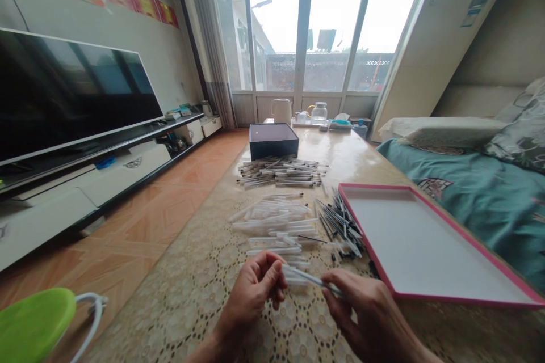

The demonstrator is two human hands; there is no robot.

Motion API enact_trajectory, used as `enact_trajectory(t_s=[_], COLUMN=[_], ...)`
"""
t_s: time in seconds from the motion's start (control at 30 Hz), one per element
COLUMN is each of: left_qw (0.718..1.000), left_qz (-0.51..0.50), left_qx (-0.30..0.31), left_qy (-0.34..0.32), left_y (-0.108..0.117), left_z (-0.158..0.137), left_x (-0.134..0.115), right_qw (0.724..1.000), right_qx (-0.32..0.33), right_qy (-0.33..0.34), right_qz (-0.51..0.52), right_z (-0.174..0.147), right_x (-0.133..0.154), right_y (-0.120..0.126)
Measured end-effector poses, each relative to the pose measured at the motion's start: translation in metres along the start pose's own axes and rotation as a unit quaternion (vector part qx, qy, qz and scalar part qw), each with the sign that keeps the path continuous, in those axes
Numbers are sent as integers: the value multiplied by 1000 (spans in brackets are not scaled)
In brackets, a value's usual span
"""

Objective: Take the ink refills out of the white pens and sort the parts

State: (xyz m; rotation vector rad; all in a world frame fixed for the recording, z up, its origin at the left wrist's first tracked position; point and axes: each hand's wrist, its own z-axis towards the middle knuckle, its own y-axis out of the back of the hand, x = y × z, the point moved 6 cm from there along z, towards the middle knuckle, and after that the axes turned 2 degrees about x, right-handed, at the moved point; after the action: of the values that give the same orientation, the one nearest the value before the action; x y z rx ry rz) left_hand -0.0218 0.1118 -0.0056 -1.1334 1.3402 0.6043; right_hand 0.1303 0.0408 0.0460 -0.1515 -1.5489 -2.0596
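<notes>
A slim pen with a pale, see-through barrel (307, 277) stretches between my two hands, low over the table. My left hand (256, 285) pinches its left end between thumb and fingers. The other end is in the grip of my right hand (367, 302), whose fingers hide that part. Just beyond my hands lie loose clear pen barrels (272, 214) in a spread-out pile. To their right is a heap of thin dark pen refills (339, 220), with small black caps (349, 254) by its near end. Further off, several pens with dark tips (283, 173) are piled up.
A pink-rimmed shallow tray (443, 244) lies at the right on the patterned table (191, 272). A dark box (273, 150) stands behind the piles. At the far end are a pitcher (281, 109) and a glass jar (319, 112). A green stool (36, 323) is at lower left.
</notes>
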Motion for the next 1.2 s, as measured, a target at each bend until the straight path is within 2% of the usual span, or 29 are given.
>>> enact_trajectory(t_s=[0.23, 0.33, 0.47, 0.53, 0.67, 0.8, 1.0, 1.1, 1.2], left_qw=[999, 998, 998, 998, 998, 997, 995, 994, 993], left_qz=[5, 0, -9, -11, -6, -4, 25, 34, 43], left_qx=[51, 60, 61, 59, 52, 55, 67, 79, 98], left_qy=[3, -6, -10, -14, -35, -51, -63, -66, -54], left_y=[-2, -4, -7, -8, -9, -10, -14, -18, -20], left_z=[2, 1, 0, -1, -4, -7, -15, -13, -8], left_x=[4, 5, 11, 13, 13, 8, 2, 1, 4], right_qw=[999, 996, 978, 975, 987, 998, 983, 976, 982], right_qx=[7, 16, -22, -42, -9, 60, 108, 117, 110], right_qy=[34, 54, 100, 109, 72, -1, -49, -64, -53], right_qz=[-22, -65, -179, -191, -145, -31, 143, 172, 147], right_z=[2, 2, 0, -1, 1, 3, 3, 1, -3], right_x=[-3, -3, 5, 8, 5, -2, -4, -5, -11], right_y=[-6, -14, -20, -21, -24, -26, -26, -27, -20])
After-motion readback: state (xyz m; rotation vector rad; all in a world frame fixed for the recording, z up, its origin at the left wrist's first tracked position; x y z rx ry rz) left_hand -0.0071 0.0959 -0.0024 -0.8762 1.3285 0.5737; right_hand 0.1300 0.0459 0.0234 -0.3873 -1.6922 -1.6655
